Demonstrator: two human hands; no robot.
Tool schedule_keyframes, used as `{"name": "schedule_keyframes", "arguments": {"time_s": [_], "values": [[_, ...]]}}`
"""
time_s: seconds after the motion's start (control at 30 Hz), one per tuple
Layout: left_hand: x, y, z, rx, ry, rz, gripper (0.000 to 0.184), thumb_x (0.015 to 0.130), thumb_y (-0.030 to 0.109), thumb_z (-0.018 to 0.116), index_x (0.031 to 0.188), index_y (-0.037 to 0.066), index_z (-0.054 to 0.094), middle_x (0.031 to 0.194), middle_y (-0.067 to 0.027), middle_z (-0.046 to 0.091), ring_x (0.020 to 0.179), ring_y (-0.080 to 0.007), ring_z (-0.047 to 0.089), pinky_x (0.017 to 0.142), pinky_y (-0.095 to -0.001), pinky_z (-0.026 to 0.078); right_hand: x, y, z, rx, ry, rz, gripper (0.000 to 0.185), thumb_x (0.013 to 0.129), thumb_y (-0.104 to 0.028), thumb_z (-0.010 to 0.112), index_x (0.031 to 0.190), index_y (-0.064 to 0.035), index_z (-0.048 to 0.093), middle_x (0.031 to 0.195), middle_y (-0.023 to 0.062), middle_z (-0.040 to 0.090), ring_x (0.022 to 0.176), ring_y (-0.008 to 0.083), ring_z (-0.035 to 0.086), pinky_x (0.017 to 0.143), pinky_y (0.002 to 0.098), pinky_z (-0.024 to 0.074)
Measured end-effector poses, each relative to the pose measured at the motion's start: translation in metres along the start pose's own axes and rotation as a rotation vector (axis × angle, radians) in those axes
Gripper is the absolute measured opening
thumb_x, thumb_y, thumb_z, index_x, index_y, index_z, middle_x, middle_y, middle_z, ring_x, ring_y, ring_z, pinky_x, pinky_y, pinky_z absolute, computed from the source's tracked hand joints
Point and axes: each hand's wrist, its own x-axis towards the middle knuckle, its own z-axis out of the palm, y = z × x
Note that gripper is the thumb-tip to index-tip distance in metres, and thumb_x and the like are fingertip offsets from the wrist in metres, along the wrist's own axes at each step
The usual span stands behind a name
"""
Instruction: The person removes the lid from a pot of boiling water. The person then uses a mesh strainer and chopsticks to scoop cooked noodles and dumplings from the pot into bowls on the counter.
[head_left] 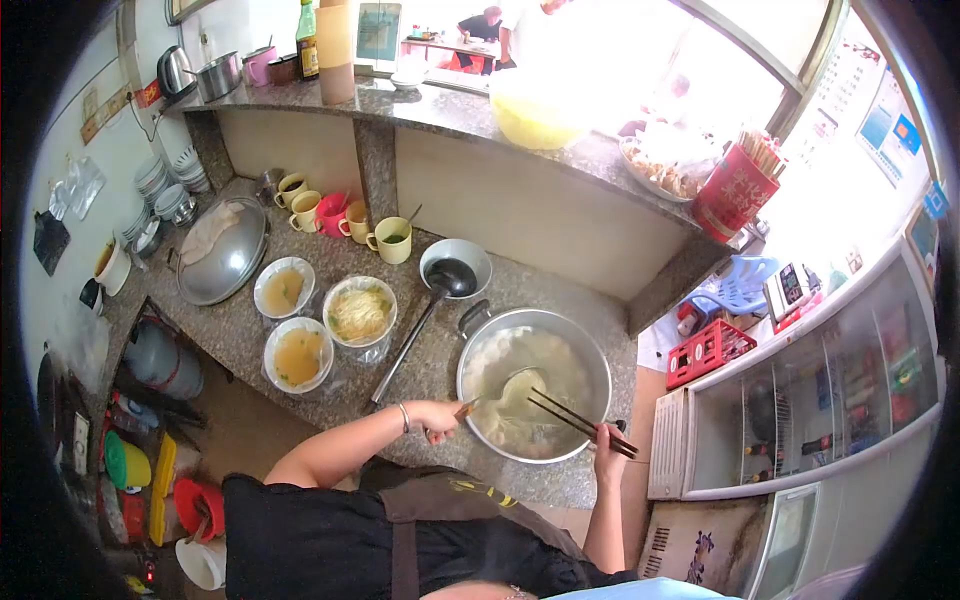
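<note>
My left hand (432,421) is closed round the short wooden handle (466,409) of a scoop. The scoop's round head (524,386) lies in the cloudy broth of a large metal pot (608,372); whether it is a ladle or strainer is unclear. My right hand (608,456) grips long dark chopsticks (566,413) at the pot's right side, tips over the scoop head. Left of the pot stand a bowl of noodles (360,311) and two bowls of broth, one nearer (299,356) and one farther (284,288).
A black ladle (412,335) rests in a metal bowl (470,262). Several seasoning cups (390,240) line the counter's back. A large lid (222,252) lies left. A raised ledge (440,112) holds a red chopstick container (737,190). A glass-door fridge (810,400) stands right.
</note>
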Motion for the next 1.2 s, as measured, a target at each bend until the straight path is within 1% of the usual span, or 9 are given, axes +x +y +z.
{"name": "schedule_keyframes", "arguments": {"time_s": [0.33,0.43,0.5,0.63,0.73,0.87,0.97,1.07,1.2], "values": [[0.018,-0.045,-0.001,-1.002,-0.216,0.021,0.036,0.088,0.007,0.048,0.123,0.008,0.04,0.074,-0.0024,0.051,0.048,-0.0072,0.047,0.04,-0.0195,0.039,-0.007,-0.042,-0.021,0.127,0.09,0.034,0.024,0.091,-0.018,0.053,0.09,0.0046,0.061,0.077,0.0089,0.063,0.07,0.0138,0.06,0.065,0.0261,0.0496],[0.016,-0.044,-0.002,-0.925,-0.189,0.117,0.032,0.085,0.005,0.048,0.117,0.006,0.04,0.073,-0.0046,0.052,0.048,-0.009,0.05,0.041,-0.0229,0.043,-0.007,-0.029,-0.029,-0.087,0.048,0.026,0.022,0.09,-0.015,0.054,0.088,0.005,0.062,0.077,0.0086,0.063,0.071,0.0132,0.06,0.065,0.0261,0.05],[0.001,-0.014,0.003,-0.271,-0.001,0.076,0.055,0.082,0.005,0.048,0.133,0.007,0.026,0.069,-0.0041,0.052,0.047,-0.0093,0.049,0.038,-0.0221,0.039,-0.01,0.008,-0.017,-0.249,-0.074,-0.009,0.02,0.09,-0.014,0.054,0.089,0.0046,0.062,0.078,0.0081,0.063,0.071,0.0131,0.061,0.066,0.0263,0.0508],[0.005,-0.002,0.011,0.175,0.111,-0.026,0.076,0.077,-0.001,0.041,0.141,0.006,0.002,0.064,-0.0124,0.054,0.045,-0.0182,0.053,0.038,-0.03,0.045,-0.02,-0.009,0.012,0.093,0.084,0.054,0.021,0.088,-0.015,0.055,0.088,0.0037,0.064,0.075,0.0107,0.065,0.073,0.0155,0.062,0.069,0.0286,0.0493],[0.003,0.005,0.012,0.32,0.062,-0.074,0.077,0.077,-0.002,0.037,0.141,0.006,-0.004,0.067,-0.0177,0.056,0.044,-0.0202,0.053,0.041,-0.0322,0.048,-0.013,-0.017,0.005,-0.213,0.014,-0.05,0.022,0.089,-0.015,0.055,0.089,0.0043,0.064,0.074,0.0094,0.065,0.073,0.0159,0.063,0.07,0.0288,0.0499],[0.005,0.002,0.013,0.312,0.038,-0.101,0.076,0.077,-0.001,0.038,0.14,0.006,-0.002,0.064,-0.0137,0.054,0.046,-0.0194,0.053,0.042,-0.0318,0.049,-0.015,-0.021,-0.006,0.002,0.019,0.034,0.02,0.088,-0.013,0.055,0.088,0.0045,0.064,0.074,0.01,0.065,0.07,0.0151,0.062,0.068,0.0281,0.0494],[0.02,-0.025,0.009,0.093,0.021,-0.069,0.057,0.079,0.003,0.044,0.132,0.002,0.023,0.065,-0.0088,0.052,0.049,-0.0171,0.054,0.042,-0.03,0.048,-0.019,-0.015,-0.012,-0.16,-0.046,0.018,0.021,0.089,-0.014,0.054,0.088,0.0045,0.064,0.072,0.0091,0.065,0.069,0.0143,0.062,0.066,0.0273,0.0493],[0.015,-0.034,-0.001,-0.205,-0.144,-0.059,0.012,0.086,0.012,0.048,0.091,0.001,0.045,0.073,-0.0065,0.054,0.05,-0.0115,0.053,0.042,-0.0247,0.046,-0.027,-0.014,-0.011,-0.075,-0.068,0.032,0.025,0.09,-0.019,0.053,0.09,0.0036,0.063,0.076,0.0071,0.063,0.07,0.0137,0.06,0.068,0.027,0.0497],[0.004,-0.052,-0.008,-0.754,-0.274,-0.02,0.018,0.089,0.011,0.051,0.104,0.003,0.046,0.077,-0.004,0.055,0.049,-0.005,0.046,0.039,-0.0192,0.04,-0.025,-0.024,-0.025,0.068,0.053,0.003,0.024,0.091,-0.018,0.053,0.089,0.0042,0.062,0.076,0.0078,0.062,0.07,0.0139,0.06,0.067,0.0269,0.0503]]}}
